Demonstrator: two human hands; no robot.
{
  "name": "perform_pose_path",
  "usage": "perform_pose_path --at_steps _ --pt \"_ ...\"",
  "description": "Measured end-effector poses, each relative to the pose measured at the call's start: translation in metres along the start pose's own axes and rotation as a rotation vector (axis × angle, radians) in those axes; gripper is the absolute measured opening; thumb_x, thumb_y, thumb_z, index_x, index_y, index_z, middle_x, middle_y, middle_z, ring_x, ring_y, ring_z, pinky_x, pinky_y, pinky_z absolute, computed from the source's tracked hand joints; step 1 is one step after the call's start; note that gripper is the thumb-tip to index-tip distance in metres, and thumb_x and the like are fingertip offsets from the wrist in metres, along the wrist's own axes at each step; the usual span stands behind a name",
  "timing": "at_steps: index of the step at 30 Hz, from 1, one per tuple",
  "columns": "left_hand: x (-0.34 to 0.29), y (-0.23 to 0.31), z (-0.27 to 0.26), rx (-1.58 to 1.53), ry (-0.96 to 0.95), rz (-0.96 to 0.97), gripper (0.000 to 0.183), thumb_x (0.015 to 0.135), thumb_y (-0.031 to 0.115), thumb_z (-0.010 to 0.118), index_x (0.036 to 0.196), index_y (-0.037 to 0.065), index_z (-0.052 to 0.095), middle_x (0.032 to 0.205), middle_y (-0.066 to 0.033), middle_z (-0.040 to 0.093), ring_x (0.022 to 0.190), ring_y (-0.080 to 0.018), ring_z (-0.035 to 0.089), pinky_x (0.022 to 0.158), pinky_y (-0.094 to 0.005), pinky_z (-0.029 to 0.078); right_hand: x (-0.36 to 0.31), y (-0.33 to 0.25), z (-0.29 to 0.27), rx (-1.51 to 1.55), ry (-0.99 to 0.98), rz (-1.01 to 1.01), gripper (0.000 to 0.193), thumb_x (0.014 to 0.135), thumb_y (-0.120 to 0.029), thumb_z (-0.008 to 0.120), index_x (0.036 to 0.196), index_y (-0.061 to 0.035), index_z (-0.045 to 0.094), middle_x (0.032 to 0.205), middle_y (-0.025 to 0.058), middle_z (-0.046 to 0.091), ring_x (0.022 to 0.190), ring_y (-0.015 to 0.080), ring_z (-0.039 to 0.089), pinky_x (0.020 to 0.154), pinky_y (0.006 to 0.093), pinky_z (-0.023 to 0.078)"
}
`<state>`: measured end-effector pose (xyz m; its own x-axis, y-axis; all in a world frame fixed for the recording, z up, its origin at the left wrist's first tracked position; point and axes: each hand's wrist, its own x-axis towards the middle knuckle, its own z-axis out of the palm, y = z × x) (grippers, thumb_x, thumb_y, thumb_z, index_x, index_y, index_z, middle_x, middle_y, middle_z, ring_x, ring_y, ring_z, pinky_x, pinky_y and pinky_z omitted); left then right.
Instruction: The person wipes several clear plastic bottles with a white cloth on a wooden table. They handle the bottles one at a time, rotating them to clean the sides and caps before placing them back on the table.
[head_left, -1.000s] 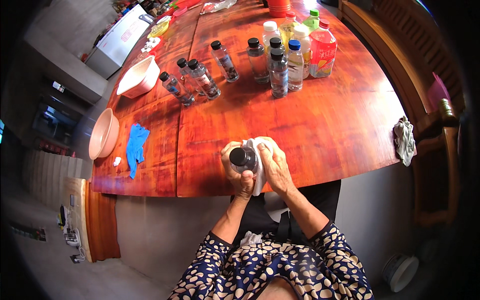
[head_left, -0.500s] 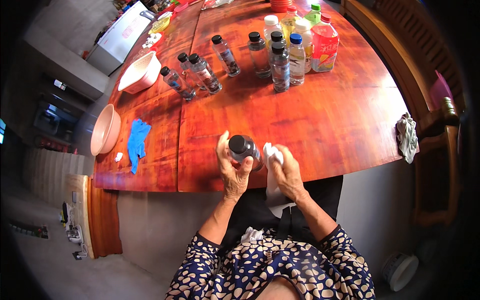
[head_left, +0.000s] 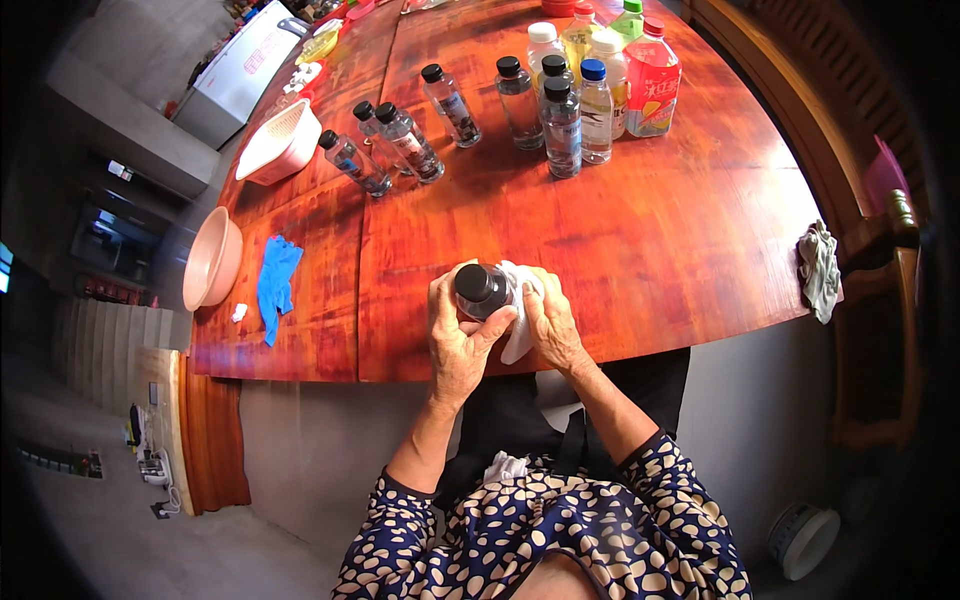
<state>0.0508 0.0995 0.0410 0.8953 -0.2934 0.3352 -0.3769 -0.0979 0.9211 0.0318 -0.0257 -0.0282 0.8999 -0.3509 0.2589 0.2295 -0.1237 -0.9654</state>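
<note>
My left hand (head_left: 458,340) is wrapped round a clear plastic bottle (head_left: 497,302) with a black cap, held over the table's near edge with its cap tilted toward me. In my right hand (head_left: 552,325) a white cloth (head_left: 519,340) is bunched and pressed against the bottle's right side. Most of the bottle's body is hidden behind my fingers and the cloth. Further back on the reddish wooden table (head_left: 640,240) stand several similar black-capped bottles (head_left: 453,107), some with printed labels.
Larger drink bottles (head_left: 655,85) and a blue-capped bottle (head_left: 597,115) stand at the back right. On the left are a blue glove (head_left: 277,283), a pink basin (head_left: 214,262) and a pale pink basket (head_left: 281,145). A grey rag (head_left: 819,272) hangs at the right edge.
My right hand has moved left and brought the white cloth from beside the bottle onto its side. The left hand keeps its hold on the bottle.
</note>
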Motion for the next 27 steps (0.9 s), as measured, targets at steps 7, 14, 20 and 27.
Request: perform_pose_path --at_steps 7,14,20,27 --pt "-0.002 -0.005 0.001 0.061 0.080 -0.005 0.054 0.077 0.003 0.074 0.124 0.001 0.047 0.117 -0.0076 0.044 0.105 -0.0191 0.053 0.081 -0.0299 0.057 -0.022 0.004 -0.023 -0.891 -0.110 -0.435 0.030 0.077 -0.010 0.057 0.107 -0.0026 0.055 0.103 0.0119 0.055 0.094 0.0301 0.051 0.073 0.0390 0.041" --pt "0.040 -0.003 -0.002 0.082 0.113 0.022 0.056 0.078 0.005 0.073 0.127 0.000 0.045 0.108 -0.0065 0.053 0.101 -0.0155 0.053 0.088 -0.0298 0.047 -0.029 0.003 -0.050 -0.717 -0.294 -0.461 0.032 0.071 -0.011 0.065 0.102 -0.0049 0.057 0.090 0.0082 0.056 0.081 0.0278 0.050 0.069 0.0376 0.042" --pt "0.121 -0.043 0.009 -0.046 0.022 0.140 0.049 0.079 0.011 0.073 0.116 0.003 0.043 0.104 -0.0071 0.057 0.089 -0.0137 0.058 0.069 -0.0257 0.051 -0.003 0.009 -0.064 -0.855 -0.126 -0.320 0.032 0.072 -0.009 0.064 0.102 -0.0084 0.056 0.083 0.0084 0.053 0.079 0.0286 0.050 0.067 0.0395 0.041" --pt "0.192 -0.055 0.034 0.013 -0.124 0.142 0.052 0.080 0.011 0.073 0.122 0.005 0.043 0.104 -0.0068 0.060 0.092 -0.0142 0.060 0.070 -0.0278 0.053 -0.001 0.006 -0.069 -0.825 -0.225 -0.255 0.042 0.069 -0.011 0.066 0.110 -0.0091 0.056 0.094 0.0070 0.057 0.085 0.0270 0.051 0.070 0.0382 0.040"
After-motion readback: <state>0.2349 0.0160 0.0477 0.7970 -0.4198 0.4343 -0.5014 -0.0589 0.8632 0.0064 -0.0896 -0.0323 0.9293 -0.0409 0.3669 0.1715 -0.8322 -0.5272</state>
